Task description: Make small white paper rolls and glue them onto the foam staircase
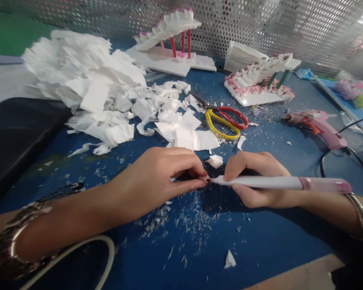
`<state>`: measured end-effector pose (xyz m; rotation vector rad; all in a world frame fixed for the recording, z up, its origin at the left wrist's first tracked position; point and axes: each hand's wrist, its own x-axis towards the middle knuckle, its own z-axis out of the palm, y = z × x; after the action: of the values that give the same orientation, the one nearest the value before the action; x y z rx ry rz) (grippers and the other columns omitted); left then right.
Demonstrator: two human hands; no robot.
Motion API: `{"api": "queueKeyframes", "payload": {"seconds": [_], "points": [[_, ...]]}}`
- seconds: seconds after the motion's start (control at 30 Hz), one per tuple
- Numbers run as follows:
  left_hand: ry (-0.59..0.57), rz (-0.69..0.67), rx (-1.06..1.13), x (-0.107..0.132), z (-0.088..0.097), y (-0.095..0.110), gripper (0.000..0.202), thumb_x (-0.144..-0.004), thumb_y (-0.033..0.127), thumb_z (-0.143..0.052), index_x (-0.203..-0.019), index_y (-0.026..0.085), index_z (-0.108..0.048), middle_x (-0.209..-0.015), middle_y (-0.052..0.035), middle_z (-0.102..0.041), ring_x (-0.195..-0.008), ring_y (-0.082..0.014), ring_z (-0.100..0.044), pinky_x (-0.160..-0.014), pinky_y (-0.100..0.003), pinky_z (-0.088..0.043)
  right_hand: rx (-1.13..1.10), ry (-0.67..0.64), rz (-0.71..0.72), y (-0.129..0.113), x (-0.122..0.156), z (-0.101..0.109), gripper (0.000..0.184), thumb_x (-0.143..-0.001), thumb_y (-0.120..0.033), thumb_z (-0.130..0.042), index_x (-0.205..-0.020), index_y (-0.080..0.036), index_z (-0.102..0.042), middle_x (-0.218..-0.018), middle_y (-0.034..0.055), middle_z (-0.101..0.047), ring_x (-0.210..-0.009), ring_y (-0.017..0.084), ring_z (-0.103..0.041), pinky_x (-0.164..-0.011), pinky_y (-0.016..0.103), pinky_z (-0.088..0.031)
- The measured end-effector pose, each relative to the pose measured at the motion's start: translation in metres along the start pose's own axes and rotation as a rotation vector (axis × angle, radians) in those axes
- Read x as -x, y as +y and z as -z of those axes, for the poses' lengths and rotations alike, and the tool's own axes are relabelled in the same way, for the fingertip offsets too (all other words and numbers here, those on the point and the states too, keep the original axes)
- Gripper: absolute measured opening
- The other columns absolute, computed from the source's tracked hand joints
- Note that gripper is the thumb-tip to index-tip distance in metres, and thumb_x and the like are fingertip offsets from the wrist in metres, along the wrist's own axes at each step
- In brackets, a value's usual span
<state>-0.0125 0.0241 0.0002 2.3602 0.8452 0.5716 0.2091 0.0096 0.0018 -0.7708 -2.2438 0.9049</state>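
My right hand (255,179) is wrapped round a long white tool with a pink end (278,183), which lies roughly level and points left. Its tip meets the fingertips of my left hand (160,177), which pinch something small and dark that I cannot make out. Both hands rest low over the blue table (181,245), among fine white shavings. Bracelets show on both wrists.
A heap of white paper scraps (87,84) fills the back left. Scissors with red and yellow handles (225,119) lie behind my hands. A pink glue gun (319,127) and its cable sit at right. Two white foam models (166,38) (260,80) stand before a mesh wall.
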Motion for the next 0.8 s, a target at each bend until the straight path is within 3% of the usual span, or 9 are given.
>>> {"api": "queueKeyframes", "payload": {"seconds": [0.8], "points": [[-0.082,0.022,-0.018,-0.0033,0.0021,0.0021,0.013,-0.081,0.026,-0.053,-0.076,0.017,-0.06,-0.076,-0.001,-0.063,-0.068,-0.012,-0.058,-0.06,-0.02,-0.042,0.0,-0.014,-0.012,0.0006,-0.0014,-0.0004,0.011,-0.068,-0.008,-0.052,-0.076,-0.015,-0.052,-0.069,0.0006,-0.06,-0.058,0.006,-0.054,-0.052,0.017,-0.042]]}}
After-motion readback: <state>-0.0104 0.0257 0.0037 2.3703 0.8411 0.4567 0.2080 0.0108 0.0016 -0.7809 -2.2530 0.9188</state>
